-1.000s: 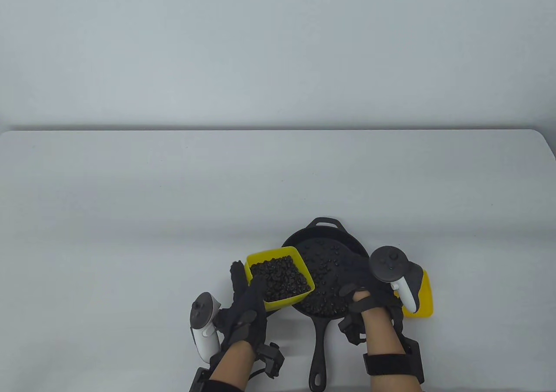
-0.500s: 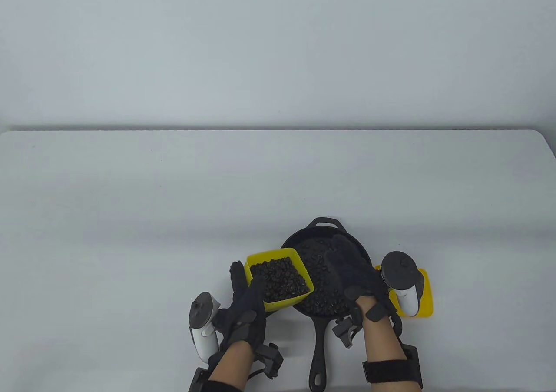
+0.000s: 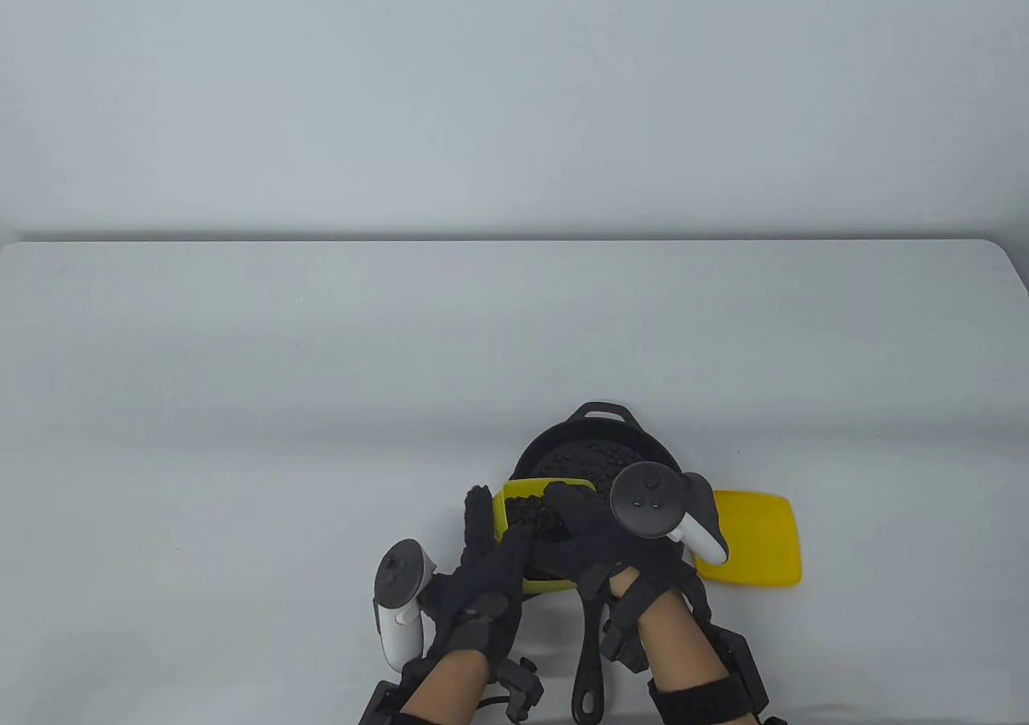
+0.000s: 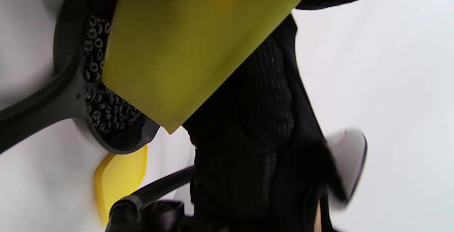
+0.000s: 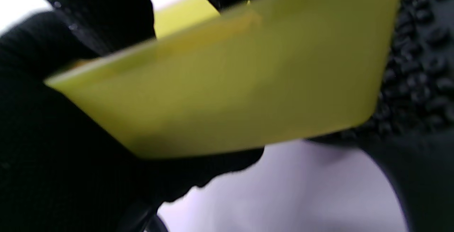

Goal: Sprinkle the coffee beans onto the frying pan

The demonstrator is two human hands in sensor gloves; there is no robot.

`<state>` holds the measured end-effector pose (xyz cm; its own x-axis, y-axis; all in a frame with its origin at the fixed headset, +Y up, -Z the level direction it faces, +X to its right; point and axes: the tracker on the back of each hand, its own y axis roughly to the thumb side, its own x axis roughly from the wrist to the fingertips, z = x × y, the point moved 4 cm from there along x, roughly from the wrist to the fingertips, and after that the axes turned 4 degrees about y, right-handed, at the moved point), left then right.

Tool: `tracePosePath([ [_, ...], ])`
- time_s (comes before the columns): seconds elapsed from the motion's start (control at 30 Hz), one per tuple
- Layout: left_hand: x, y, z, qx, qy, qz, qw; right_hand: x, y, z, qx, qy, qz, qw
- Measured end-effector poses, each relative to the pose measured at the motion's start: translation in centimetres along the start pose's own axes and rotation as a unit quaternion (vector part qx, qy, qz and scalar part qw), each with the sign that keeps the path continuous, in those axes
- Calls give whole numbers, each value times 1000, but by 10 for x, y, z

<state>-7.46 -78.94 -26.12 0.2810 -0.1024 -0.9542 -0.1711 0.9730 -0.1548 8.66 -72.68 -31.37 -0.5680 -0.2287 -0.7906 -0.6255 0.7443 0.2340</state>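
Observation:
The black cast-iron frying pan (image 3: 599,444) holds scattered coffee beans (image 3: 591,458); its handle (image 3: 589,661) points toward me. My left hand (image 3: 492,526) grips the left wall of the yellow container (image 3: 514,490) of beans and holds it raised over the pan's near left part. My right hand (image 3: 563,509) lies over the container's right side, fingers down in the beans; I cannot tell whether they are closed. The left wrist view shows the container's underside (image 4: 184,47) above the beans in the pan (image 4: 103,97). The right wrist view shows the container wall (image 5: 230,83) close up.
The yellow lid (image 3: 752,540) lies flat on the table right of the pan; it also shows in the left wrist view (image 4: 120,175). The white table (image 3: 241,395) stretches far back and to both sides.
My right hand has moved left from above the pan to the container. My left hand has carried the container right, over the pan's edge. The lid is now uncovered.

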Motion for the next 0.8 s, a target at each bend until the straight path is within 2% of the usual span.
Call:
tracePosePath([
  [0.2, -2, 1, 4, 2, 1, -3, 1000, 12, 10, -15, 22, 14, 14, 1000],
  [0.47, 2, -6, 0, -23, 2, -19, 1000, 4, -7, -5, 115, -108, -10, 987],
  [0.6, 4, -17, 0, -61, 2, -47, 997, -4, -22, 5, 186, -164, -18, 969],
  [0.8, 5, -20, -5, -84, 14, -55, 995, -11, -40, 12, 278, -198, -17, 940],
])
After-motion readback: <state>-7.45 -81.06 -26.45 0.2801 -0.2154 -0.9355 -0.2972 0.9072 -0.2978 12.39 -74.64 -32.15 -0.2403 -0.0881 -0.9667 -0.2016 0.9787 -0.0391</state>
